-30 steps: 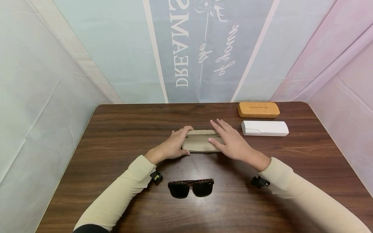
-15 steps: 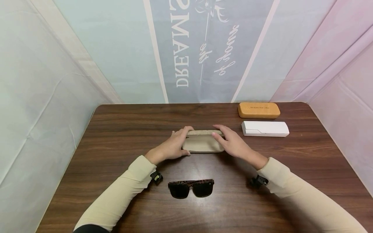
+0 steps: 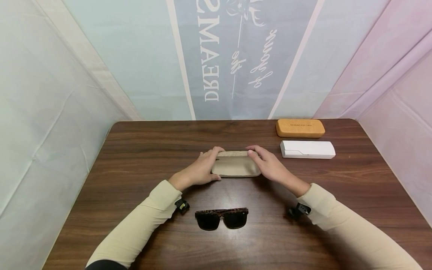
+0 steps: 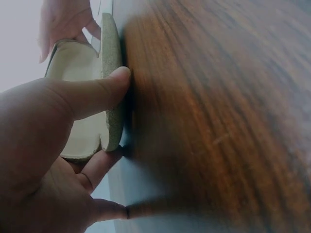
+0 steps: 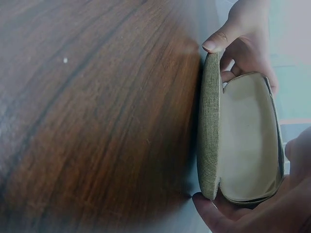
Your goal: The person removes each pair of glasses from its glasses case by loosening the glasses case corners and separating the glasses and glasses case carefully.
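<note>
Head view: left hand (image 3: 201,168) and right hand (image 3: 270,165) hold opposite ends of the open, long, beige cloth glasses case (image 3: 235,166) on the brown wooden surface (image 3: 141,161). Best to go softly, bottom kept still.

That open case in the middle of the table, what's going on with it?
A person has both hands on the open case, the left hand gripping one end and the right hand the other. Sunglasses lie outside it on the table, nearer the person. Off to the right are a closed white case and, beyond it, a tan one.
</note>
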`<state>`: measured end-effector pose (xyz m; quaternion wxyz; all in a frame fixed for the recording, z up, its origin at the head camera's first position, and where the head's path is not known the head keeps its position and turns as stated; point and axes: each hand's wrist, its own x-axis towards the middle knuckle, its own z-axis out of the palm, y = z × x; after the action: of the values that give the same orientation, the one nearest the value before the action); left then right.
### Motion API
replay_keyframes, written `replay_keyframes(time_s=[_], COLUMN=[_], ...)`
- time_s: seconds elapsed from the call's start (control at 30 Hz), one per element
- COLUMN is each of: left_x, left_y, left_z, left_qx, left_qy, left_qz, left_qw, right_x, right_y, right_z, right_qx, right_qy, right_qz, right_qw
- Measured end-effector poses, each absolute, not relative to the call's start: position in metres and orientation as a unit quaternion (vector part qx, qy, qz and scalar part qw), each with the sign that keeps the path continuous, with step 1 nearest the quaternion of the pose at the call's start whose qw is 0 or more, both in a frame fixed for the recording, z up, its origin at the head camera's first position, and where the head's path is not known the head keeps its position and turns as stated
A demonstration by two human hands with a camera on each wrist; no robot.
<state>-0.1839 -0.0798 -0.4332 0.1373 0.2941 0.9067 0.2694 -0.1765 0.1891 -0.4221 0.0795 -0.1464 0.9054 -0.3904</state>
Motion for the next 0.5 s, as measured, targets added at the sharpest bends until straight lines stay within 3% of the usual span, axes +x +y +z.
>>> replay_keyframes(time_s=[0.5], left_x=[-0.1845], left_y=[-0.0804], left_z=[-0.432], left_qx=[0.323], left_qy=[0.905], left_qz=[0.253], left_qw=[0.113], right_x=[-0.1779], right_y=[0.1906], right_z=[-0.4197], right_qx=[-0.147], right_qy=[0.891], right_qz=[-0.415], right_qw=[0.11])
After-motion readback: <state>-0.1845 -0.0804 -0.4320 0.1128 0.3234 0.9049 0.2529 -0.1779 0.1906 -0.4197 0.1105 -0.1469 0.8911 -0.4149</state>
